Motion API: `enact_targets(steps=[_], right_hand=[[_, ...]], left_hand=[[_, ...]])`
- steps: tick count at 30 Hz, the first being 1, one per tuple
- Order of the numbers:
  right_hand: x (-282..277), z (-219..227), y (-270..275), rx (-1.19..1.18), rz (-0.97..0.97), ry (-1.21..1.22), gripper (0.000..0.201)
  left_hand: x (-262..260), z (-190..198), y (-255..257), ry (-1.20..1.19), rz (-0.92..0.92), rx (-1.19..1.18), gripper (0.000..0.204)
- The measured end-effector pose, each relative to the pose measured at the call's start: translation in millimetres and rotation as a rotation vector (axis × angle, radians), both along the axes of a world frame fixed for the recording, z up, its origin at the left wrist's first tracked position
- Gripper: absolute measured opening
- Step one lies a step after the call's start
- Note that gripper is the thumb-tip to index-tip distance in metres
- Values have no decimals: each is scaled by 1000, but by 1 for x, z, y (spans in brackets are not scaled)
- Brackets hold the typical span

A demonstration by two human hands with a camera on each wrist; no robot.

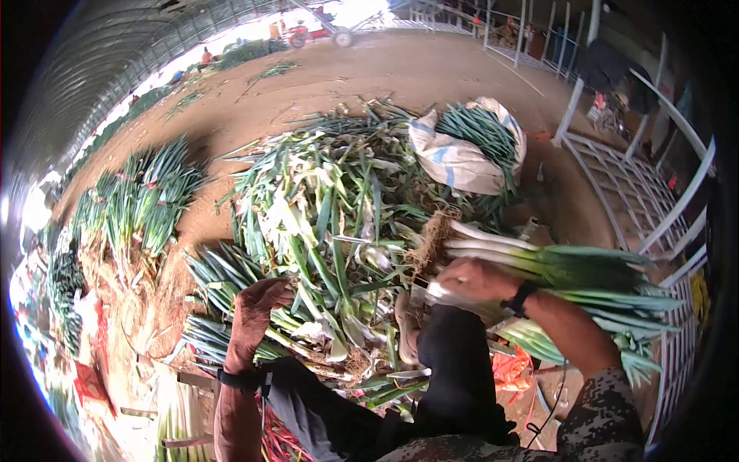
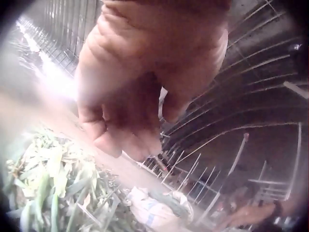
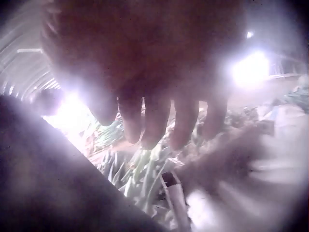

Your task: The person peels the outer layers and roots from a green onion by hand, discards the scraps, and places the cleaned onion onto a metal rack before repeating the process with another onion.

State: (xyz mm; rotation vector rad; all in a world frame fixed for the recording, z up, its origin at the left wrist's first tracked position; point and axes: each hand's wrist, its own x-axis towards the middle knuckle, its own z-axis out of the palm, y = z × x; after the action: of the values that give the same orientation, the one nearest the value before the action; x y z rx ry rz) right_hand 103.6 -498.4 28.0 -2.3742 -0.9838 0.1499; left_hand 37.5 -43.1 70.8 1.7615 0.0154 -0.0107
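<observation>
Camouflage sleeve [image 1: 604, 412] sits nearest; the right hand [image 1: 473, 280] is open, fingers extended, beside the onions [image 1: 539, 262], right of the leaf pile [image 1: 331, 200]. Left hand [image 1: 258, 306], loosely curled, holds nothing.

Left hand [image 1: 258, 309] loosely curled, right hand [image 1: 471, 279] with fingers extended

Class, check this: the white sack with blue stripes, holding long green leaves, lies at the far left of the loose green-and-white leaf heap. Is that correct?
The side is wrong: the head view shows that sack, holding those long green leaves, at the far right of the heap.
</observation>
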Motion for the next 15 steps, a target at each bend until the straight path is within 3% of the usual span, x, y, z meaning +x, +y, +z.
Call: enact_targets(steps=[4,7,10,12,15], right_hand=[[28,-25,77,-175,222,97,35],[50,-41,93,-465,169,116,43],[68,-92,45,-289,-113,-245,47],[59,-96,25,-196,-176,-163,50],[43,-103,37,-107,-313,-161,52]], left_hand=[[-1,16,-19,-13,-33,-232,35],[5,-11,-19,34,-92,-249,37],[-3,-44,0,140,-11,-183,32],[-12,-54,17,184,32,-72,30],[-20,-43,27,171,90,-180,29]])
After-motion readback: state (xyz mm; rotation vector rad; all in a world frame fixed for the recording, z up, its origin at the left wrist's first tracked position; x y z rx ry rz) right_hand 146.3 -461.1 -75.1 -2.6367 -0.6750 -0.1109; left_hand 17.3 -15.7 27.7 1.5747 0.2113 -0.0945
